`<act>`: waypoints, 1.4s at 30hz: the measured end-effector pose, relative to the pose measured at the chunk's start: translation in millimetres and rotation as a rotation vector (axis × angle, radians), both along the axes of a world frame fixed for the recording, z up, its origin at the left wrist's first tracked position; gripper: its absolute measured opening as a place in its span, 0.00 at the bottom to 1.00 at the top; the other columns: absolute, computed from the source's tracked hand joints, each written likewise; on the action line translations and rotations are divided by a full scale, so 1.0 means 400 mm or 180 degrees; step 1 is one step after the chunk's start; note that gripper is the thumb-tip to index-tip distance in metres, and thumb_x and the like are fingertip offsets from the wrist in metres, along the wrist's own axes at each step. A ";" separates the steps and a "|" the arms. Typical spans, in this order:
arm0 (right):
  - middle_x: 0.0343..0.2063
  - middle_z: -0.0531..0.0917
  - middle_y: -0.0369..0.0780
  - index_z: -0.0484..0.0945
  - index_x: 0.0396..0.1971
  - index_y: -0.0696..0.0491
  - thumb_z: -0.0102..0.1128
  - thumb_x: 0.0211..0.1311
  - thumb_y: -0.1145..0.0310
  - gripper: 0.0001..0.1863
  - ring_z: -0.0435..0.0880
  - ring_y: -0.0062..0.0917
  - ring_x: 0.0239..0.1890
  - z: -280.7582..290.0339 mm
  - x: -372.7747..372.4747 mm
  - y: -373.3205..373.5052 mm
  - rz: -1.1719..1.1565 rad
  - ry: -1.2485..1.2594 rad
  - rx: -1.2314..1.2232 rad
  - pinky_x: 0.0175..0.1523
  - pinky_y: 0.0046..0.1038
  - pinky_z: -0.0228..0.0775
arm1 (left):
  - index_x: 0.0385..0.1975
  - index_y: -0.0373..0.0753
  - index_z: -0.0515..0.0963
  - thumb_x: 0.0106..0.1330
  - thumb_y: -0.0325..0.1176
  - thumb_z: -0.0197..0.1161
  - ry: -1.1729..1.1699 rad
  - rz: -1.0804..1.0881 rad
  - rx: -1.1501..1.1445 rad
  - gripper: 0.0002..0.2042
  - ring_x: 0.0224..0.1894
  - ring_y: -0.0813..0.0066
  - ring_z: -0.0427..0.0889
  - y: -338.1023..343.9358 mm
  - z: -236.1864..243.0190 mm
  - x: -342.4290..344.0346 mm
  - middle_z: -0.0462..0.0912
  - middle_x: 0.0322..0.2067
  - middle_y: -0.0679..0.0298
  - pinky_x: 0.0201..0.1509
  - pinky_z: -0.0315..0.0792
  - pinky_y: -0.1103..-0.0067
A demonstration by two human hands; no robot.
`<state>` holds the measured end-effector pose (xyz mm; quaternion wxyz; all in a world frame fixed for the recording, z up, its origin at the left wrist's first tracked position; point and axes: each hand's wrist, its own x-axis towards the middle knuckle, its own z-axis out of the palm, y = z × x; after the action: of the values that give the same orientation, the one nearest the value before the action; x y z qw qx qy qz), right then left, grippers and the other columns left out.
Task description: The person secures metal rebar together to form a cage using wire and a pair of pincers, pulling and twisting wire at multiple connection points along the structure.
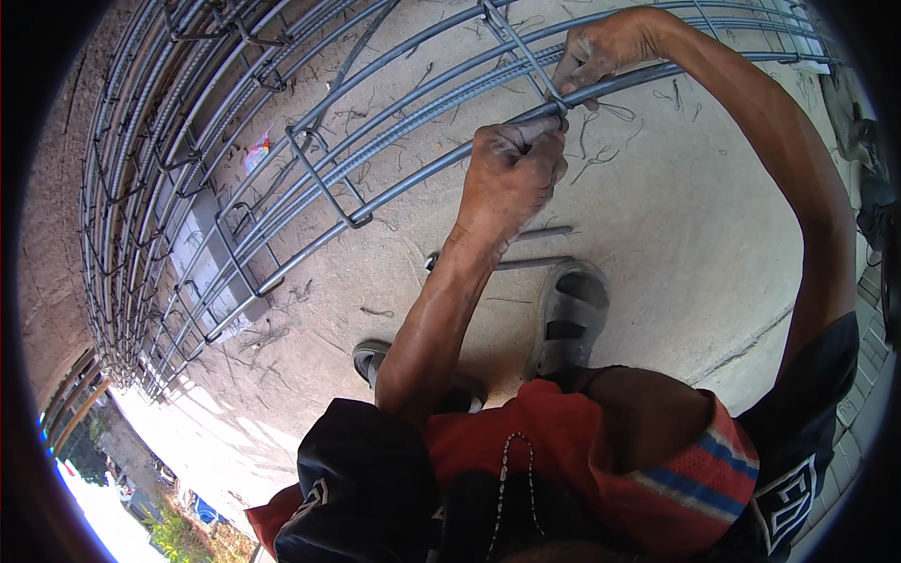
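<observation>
Slanting lengthwise, the rebar cage point(420, 178) points up-right.

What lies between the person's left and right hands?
In the head view, a steel stirrup has its corner at the rebar cage's near bar, between the left hand and the right hand.

Bar cage point(424, 175) runs over concrete floor point(676, 253), from left edge to far right corner. Pale block point(192, 230) and wrapper point(255, 155) beneath it, towards floor's left edge. Two-handled tool point(535, 264) on floor, nearer than cage; right sandal point(571, 319) just beside it, left sandal point(369, 357) nearer and left. Paving point(868, 375) along floor's right edge.
</observation>
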<state>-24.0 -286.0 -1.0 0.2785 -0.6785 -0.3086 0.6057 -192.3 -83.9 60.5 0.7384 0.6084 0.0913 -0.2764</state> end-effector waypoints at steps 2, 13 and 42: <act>0.39 0.82 0.40 0.78 0.45 0.56 0.55 0.62 0.62 0.16 0.76 0.25 0.40 -0.008 -0.007 0.011 -0.0192 0.0537 0.0150 0.44 0.30 0.68 | 0.28 0.33 0.77 0.63 0.27 0.51 -0.0172 -0.0006 0.0164 0.08 0.13 0.89 0.59 0.006 -0.017 -0.001 0.66 0.13 0.72 0.16 0.55 0.85; 0.33 0.80 0.42 0.78 0.35 0.56 0.69 0.46 0.62 0.18 0.80 0.30 0.37 0.117 -0.097 0.125 -0.0534 -0.2097 -0.1092 0.46 0.32 0.71 | 0.27 0.26 0.77 0.62 0.25 0.49 -0.0419 -0.0097 0.0278 0.09 0.14 0.86 0.61 0.019 -0.048 -0.007 0.67 0.12 0.71 0.17 0.57 0.83; 0.20 0.75 0.43 0.78 0.26 0.58 0.54 0.55 0.64 0.11 0.73 0.29 0.24 0.328 -0.245 0.138 -0.2003 -0.1893 -0.1079 0.33 0.30 0.65 | 0.39 0.26 0.76 0.66 0.33 0.47 -0.0610 -0.1697 0.0367 0.15 0.33 0.64 0.84 0.073 0.016 0.183 0.82 0.30 0.47 0.31 0.80 0.78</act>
<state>-122.0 -230.9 130.3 0.2333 -0.9193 -0.0508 0.3129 -119.2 -54.9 66.7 0.6092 0.6752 -0.1264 -0.3963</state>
